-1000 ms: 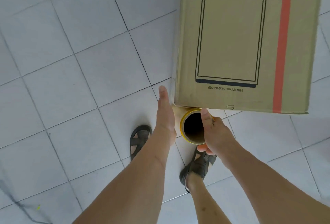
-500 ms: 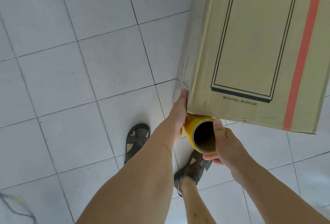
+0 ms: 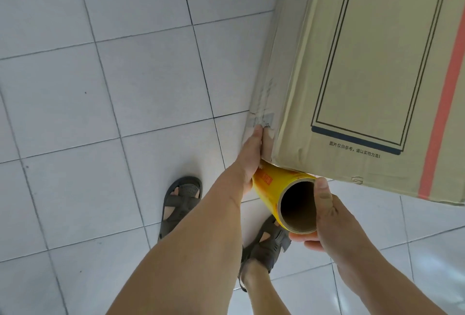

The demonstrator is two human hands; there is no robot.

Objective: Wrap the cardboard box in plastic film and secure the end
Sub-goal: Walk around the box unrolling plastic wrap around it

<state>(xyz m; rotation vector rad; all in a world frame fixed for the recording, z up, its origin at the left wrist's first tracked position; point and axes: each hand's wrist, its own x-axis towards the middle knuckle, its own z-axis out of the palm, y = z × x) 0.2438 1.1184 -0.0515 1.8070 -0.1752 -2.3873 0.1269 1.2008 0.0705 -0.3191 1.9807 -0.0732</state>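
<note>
A tall cardboard box [image 3: 364,68] with a black printed frame and a red stripe stands on the tiled floor at the upper right. Clear plastic film [image 3: 266,98] lies wrinkled over its left side. My left hand [image 3: 247,161] presses flat with straight fingers against the box's near left corner, over the film. A yellow roll of film [image 3: 274,189] with a cardboard core sits just under the box's near edge. My right hand [image 3: 327,219] grips the roll's open end, thumb on the rim and fingers curled below it.
Pale grey floor tiles [image 3: 100,113] spread out to the left of the box. My two sandalled feet [image 3: 181,204] stand on the tiles just below the roll, close to the box's near edge.
The view has shifted so the box sits further right and closer. My left hand moved from beside the corner to press on the box's left side. The roll now shows more of its yellow length.
</note>
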